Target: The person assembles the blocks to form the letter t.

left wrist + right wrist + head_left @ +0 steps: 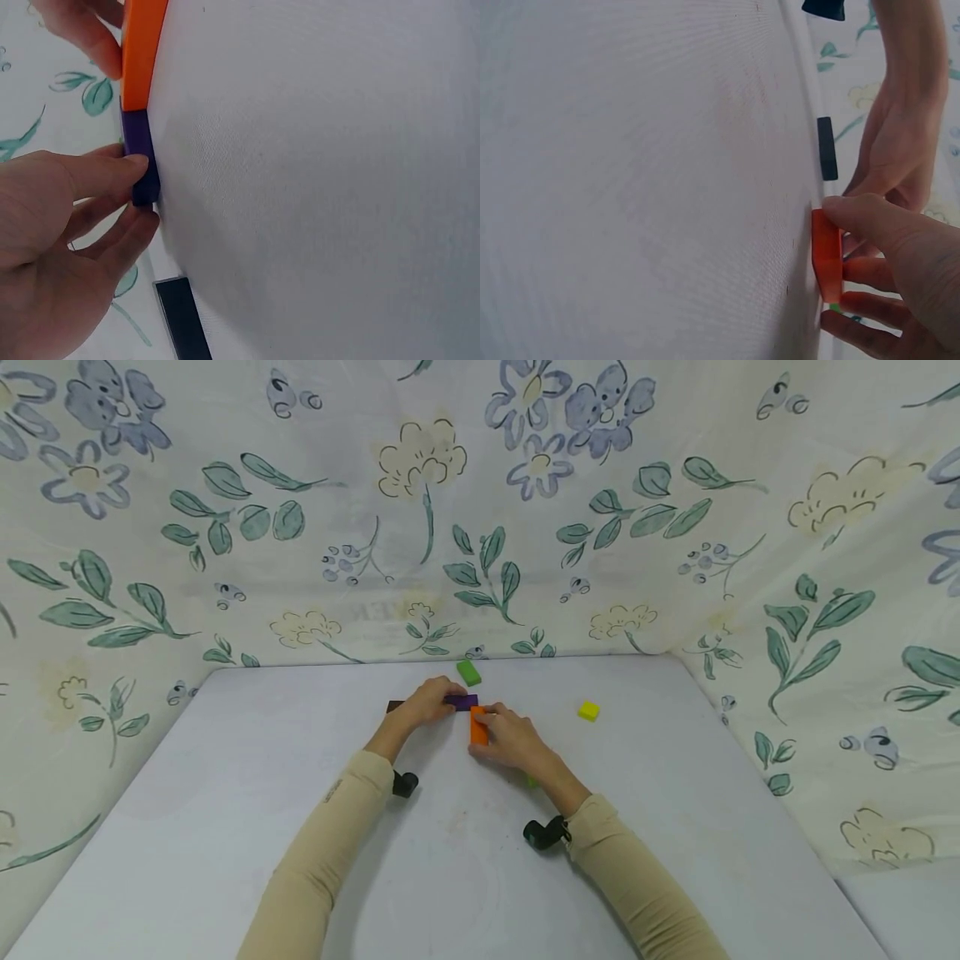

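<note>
My left hand (427, 702) pinches a small purple block (465, 702) between thumb and fingers, near the far side of the table. Just to the right, my right hand (513, 739) grips an orange block (478, 728), its long side pointing towards me. In the left wrist view, the orange block (142, 56) meets or overlaps the end of the purple block (140, 154); whether they truly touch cannot be told. A dark block (184, 319) lies apart from the purple one, partly behind my left hand in the head view.
A green block (468, 672) lies beyond my hands near the table's far edge. Off to the right is a yellow block (588, 711). A lime-green piece (532, 782) shows partly under my right wrist. Flowered cloth (420, 527) hangs behind the white table (262, 760).
</note>
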Available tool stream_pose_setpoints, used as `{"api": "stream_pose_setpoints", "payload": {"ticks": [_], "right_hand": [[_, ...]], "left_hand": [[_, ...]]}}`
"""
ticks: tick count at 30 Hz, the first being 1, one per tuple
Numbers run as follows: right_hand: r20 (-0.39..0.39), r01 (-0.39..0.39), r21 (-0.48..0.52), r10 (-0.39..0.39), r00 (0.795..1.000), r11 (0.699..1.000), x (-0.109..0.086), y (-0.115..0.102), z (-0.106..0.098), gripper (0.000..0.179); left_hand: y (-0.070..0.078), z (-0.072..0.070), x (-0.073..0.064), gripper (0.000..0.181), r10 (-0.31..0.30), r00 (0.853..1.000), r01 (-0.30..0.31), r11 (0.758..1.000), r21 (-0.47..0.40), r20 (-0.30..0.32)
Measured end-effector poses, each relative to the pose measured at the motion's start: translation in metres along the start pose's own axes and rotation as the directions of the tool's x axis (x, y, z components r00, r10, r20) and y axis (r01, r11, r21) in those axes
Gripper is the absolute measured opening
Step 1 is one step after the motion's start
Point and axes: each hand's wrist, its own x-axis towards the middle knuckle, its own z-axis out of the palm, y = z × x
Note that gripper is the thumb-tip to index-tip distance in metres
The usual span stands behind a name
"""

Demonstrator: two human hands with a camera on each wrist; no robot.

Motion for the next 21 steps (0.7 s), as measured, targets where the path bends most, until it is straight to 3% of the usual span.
{"api": "stream_pose_setpoints", "payload": {"ticks": [21], "right_hand": [[0.003, 0.01, -0.013, -0.01, 1.0, 1.0, -0.0008, -0.0018, -0.0011, 0.063]], "left_hand": [[0.0035, 0.0026, -0.0025, 0.036, 0.012, 0.999, -0.009, 0.999, 0.052, -0.047]]}}
